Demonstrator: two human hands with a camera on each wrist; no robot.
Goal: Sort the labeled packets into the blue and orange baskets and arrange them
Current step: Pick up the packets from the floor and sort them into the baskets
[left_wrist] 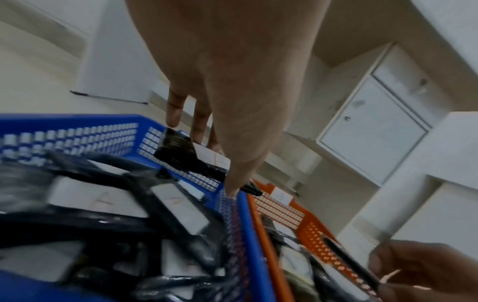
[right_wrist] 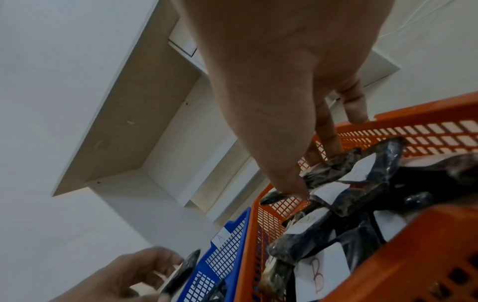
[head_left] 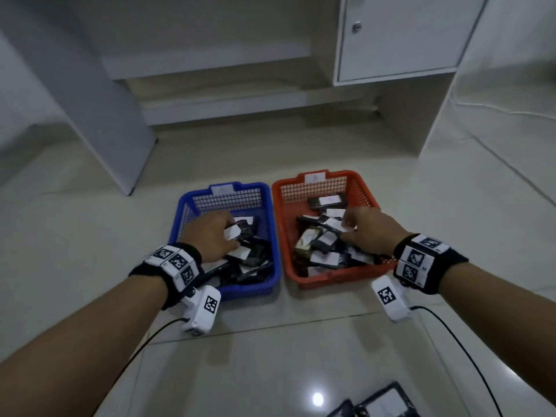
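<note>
Packets fill both baskets, dark wrappers with white labels, and we have one in each hand. Our left hand (head_left: 210,236) reaches into the blue basket (head_left: 192,203) and pinches a black packet (left_wrist: 186,157) between thumb and fingertips; in the left wrist view its white label sits just under the fingers (left_wrist: 175,106) and the packet is raised above the heap, level with the basket's far wall. Below it the other packets lie jumbled, some labels reading A. Our right hand (head_left: 370,233) is over the orange basket (head_left: 361,188), thumb and fingers closed on the end of a dark packet (right_wrist: 333,167) that lies on top of the pile there; nearby labels read B. The two baskets stand side by side on the pale tiled floor (head_left: 270,356), blue on the left, touching or nearly so, each with a small white tag on its far rim. A few more packets (head_left: 382,401) lie on the floor close to us. Beyond stands a white cabinet (head_left: 400,40).
</note>
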